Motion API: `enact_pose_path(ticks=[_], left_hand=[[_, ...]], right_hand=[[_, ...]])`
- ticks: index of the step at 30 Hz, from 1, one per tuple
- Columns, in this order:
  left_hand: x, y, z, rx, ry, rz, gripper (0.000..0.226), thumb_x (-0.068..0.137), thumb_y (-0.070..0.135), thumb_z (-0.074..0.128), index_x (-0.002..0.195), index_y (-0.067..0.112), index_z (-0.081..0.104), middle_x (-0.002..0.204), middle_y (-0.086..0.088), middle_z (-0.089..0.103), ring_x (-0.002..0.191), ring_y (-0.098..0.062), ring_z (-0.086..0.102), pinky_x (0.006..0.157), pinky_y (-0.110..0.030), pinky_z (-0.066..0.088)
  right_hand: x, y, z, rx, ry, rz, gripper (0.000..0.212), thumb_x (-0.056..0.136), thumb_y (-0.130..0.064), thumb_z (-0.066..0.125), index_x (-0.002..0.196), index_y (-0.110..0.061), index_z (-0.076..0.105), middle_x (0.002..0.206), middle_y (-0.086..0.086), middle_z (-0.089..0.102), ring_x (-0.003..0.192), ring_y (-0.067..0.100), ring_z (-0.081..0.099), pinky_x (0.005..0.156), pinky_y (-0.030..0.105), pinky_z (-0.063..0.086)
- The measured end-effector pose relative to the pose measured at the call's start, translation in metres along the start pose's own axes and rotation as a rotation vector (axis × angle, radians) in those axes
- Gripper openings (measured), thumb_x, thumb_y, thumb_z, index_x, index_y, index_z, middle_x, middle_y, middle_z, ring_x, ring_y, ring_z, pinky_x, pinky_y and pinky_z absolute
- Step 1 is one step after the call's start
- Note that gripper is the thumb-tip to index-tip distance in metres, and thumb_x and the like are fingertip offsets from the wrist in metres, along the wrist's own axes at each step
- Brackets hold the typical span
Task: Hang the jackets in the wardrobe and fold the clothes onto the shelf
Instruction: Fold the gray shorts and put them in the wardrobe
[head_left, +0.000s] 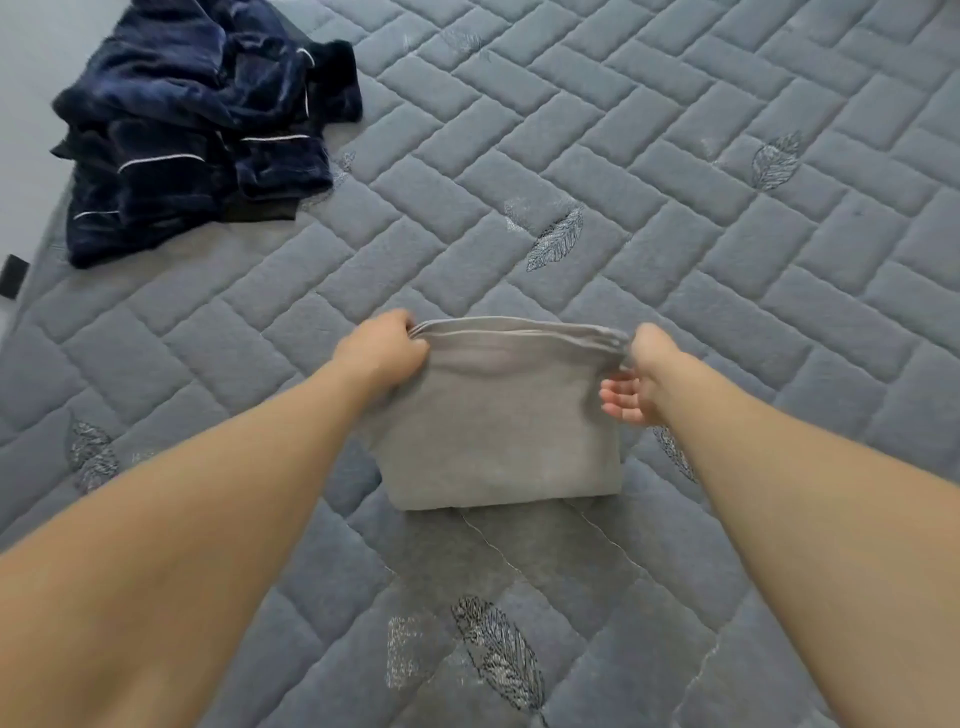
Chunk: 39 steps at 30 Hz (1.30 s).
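You have the folded grey garment (498, 415) pinched at its two upper corners and held just above the quilted grey mattress (675, 156), its lower fold hanging close to the surface or perhaps brushing it (the view does not settle which). Your left hand (382, 353) is curled tight round the left corner, with the stacked layers bunched under the fingers. Your right hand (636, 371) pinches the right corner between thumb and forefinger, while its other fingers (621, 400) hang loosely spread beside the cloth and grip nothing.

The step in hand looks like the last fold, or a lift to carry the piece to the shelf. To do it well, keep both corners level so the top edge stays straight and the layers do not slide apart. Your right-hand pinch is the weaker hold, so bring the idle fingers in behind the cloth before you move. If you mean to fold again, lay the lower edge down on the mattress first, then bring the top edge toward you over it and smooth it flat.

The navy velvet clothes with white piping (192, 140) lie crumpled well beyond the grey garment and to its left, near the mattress edge, not yet folded
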<state>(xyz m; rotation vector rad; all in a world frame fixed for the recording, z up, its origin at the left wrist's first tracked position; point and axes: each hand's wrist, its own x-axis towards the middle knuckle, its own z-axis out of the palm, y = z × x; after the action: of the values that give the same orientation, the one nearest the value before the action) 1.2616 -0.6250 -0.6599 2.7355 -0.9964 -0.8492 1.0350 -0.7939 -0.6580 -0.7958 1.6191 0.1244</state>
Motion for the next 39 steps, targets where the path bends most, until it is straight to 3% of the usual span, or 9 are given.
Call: enact_pose_path(ticks=[3,5,8,12,15,19,27,32,39], left_hand=[[0.007,-0.003,0.025,-0.124,0.258,-0.090,0.051,0.089,0.037,0.054,0.136,0.019,0.046,0.137,-0.009,0.052,0.125,-0.033,0.048,0.101,-0.045,0.039],[0.003,-0.006,0.054,-0.228,0.185,-0.242,0.063,0.087,0.041,0.057,0.142,0.016,0.037,0.145,-0.012,0.039,0.133,-0.034,0.037,0.106,-0.049,0.035],[-0.006,-0.012,0.088,-0.446,-0.003,-0.417,0.093,0.080,0.048,0.064,0.152,0.018,0.013,0.154,-0.011,0.016,0.141,-0.036,0.020,0.111,-0.050,0.026],[-0.001,-0.022,0.108,-0.563,0.018,-0.527,0.117,0.072,0.062,0.073,0.155,0.020,0.002,0.159,-0.012,0.011,0.145,-0.037,0.016,0.114,-0.051,0.023],[0.007,-0.035,0.115,-0.721,-0.027,-0.565,0.105,0.067,0.060,0.079,0.146,0.014,0.027,0.144,-0.010,0.042,0.131,-0.034,0.043,0.109,-0.049,0.039],[0.018,-0.050,0.109,-0.971,-0.145,-0.473,0.038,0.074,0.039,0.082,0.103,0.022,0.068,0.105,-0.002,0.074,0.090,-0.020,0.070,0.080,-0.037,0.057],[0.025,-0.043,0.099,-1.125,-0.423,-0.331,0.043,0.072,0.036,0.087,0.110,0.022,0.072,0.099,0.004,0.077,0.089,-0.014,0.074,0.078,-0.032,0.056],[0.031,-0.039,0.090,-1.131,-0.499,-0.429,0.034,0.079,0.033,0.081,0.109,0.019,0.073,0.098,-0.002,0.077,0.087,-0.019,0.075,0.075,-0.034,0.057],[0.012,0.009,0.041,-1.124,-0.500,-0.304,0.027,0.083,0.027,0.077,0.107,0.016,0.073,0.097,-0.007,0.077,0.084,-0.025,0.075,0.062,-0.032,0.059]], right_hand=[[0.030,0.005,0.029,-0.092,0.224,-0.173,0.058,0.090,-0.046,0.035,0.128,-0.005,0.048,0.127,0.016,0.054,0.108,0.035,0.058,0.096,0.045,0.049],[0.045,0.023,0.049,-0.245,0.284,-0.259,0.067,0.089,-0.046,0.046,0.144,-0.009,0.035,0.147,0.016,0.039,0.128,0.036,0.045,0.108,0.044,0.038],[0.065,0.047,0.069,-0.400,0.256,-0.214,0.098,0.079,-0.056,0.067,0.153,-0.012,0.017,0.155,0.014,0.023,0.141,0.034,0.028,0.115,0.045,0.027],[0.084,0.053,0.081,-0.598,0.298,-0.306,0.112,0.070,-0.070,0.068,0.153,-0.025,0.008,0.151,0.012,0.020,0.140,0.033,0.019,0.113,0.048,0.021],[0.093,0.046,0.083,-0.747,0.294,-0.524,0.111,0.069,-0.076,0.064,0.153,-0.033,0.004,0.149,0.009,0.016,0.140,0.031,0.016,0.115,0.049,0.016],[0.109,0.026,0.083,-1.106,0.295,-0.727,0.108,0.072,-0.080,0.055,0.154,-0.037,0.000,0.160,0.004,-0.001,0.148,0.028,-0.003,0.117,0.056,0.001],[0.115,-0.016,0.084,-1.322,0.157,-0.857,0.076,0.066,-0.072,0.071,0.124,-0.026,0.052,0.125,0.000,0.049,0.123,0.025,0.042,0.098,0.042,0.032],[0.104,-0.024,0.078,-0.949,-0.169,-0.652,0.045,0.064,-0.043,0.087,0.093,-0.023,0.059,0.089,-0.014,0.066,0.086,0.008,0.062,0.064,0.025,0.042],[0.043,-0.027,-0.001,-0.339,-0.395,-0.434,0.052,0.065,-0.027,0.090,0.111,-0.016,0.069,0.101,0.006,0.076,0.091,0.025,0.074,0.074,0.036,0.058]])
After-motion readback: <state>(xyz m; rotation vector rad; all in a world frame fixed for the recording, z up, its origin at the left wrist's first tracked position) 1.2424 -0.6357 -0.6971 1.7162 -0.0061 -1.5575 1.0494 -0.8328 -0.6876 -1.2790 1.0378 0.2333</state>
